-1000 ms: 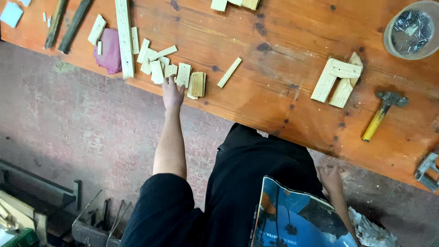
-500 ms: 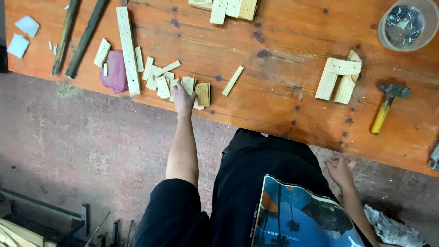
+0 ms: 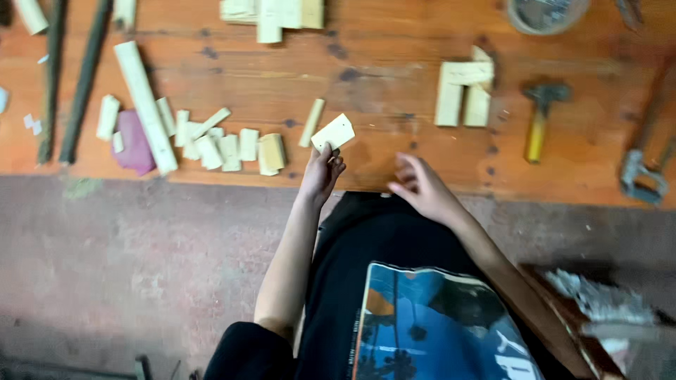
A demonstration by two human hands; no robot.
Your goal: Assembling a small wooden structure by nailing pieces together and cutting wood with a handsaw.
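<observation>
Looking down at the wooden workbench (image 3: 394, 49), I see my left hand (image 3: 320, 172) raised over its near edge, fingers pinched closed on a small pale wood block (image 3: 334, 131). The block sits at my fingertips, tilted, lifted off the bench surface just right of a short thin stick (image 3: 311, 122) that lies on the boards. My right hand (image 3: 422, 188) hovers close by, just beside the left, with its fingers loosely spread and curled; it holds nothing, and its fingertips point toward the block without touching it.

To the left of my left hand lies a cluster of short wood offcuts (image 3: 225, 144), packed side by side near the bench edge, with a tan block (image 3: 272, 153) at the right end of the row. A long pale plank (image 3: 145, 105) runs diagonally beyond them, partly over a pink rag (image 3: 130, 141). Two dark rods (image 3: 83, 81) lie near the left side.

To the right, an assembled piece of pale slats (image 3: 462, 93) rests on the bench, and a hammer with a yellow handle (image 3: 539, 119) lies just beside it. A round container (image 3: 548, 13) sits at the far edge, and a metal clamp (image 3: 642, 172) is at the far right, blurred.
</observation>
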